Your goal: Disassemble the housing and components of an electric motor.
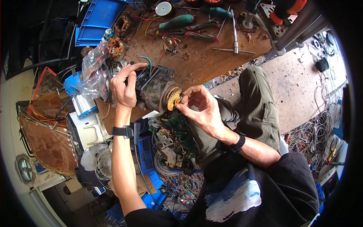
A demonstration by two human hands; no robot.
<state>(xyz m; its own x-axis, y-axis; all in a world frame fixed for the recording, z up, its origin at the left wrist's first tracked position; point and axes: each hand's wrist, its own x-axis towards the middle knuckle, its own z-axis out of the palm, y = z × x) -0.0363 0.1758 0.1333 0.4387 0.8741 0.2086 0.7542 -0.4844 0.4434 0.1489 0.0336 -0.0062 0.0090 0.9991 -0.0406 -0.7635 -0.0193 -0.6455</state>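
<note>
A dark, grimy electric motor (154, 90) lies at the near edge of the wooden bench. On its right end sits an orange-yellow fan wheel (174, 98) with radial blades. My right hand (204, 110) pinches at the middle of this wheel, thumb below and fingertips above; a small dark part shows between them. At the motor's left end, my left hand (125, 86) has its index finger stretched out and its thumb apart; the other fingers are partly hidden. A green wire (145, 59) and a red wire rise behind the motor.
Farther back on the bench lie a green-handled screwdriver (176, 22), red-handled pliers (201, 36) and a T-handle wrench (235, 38). Clear plastic bags (94, 73) crowd the left. Below the bench edge are circuit boards (177, 138) and tangled wires (181, 189).
</note>
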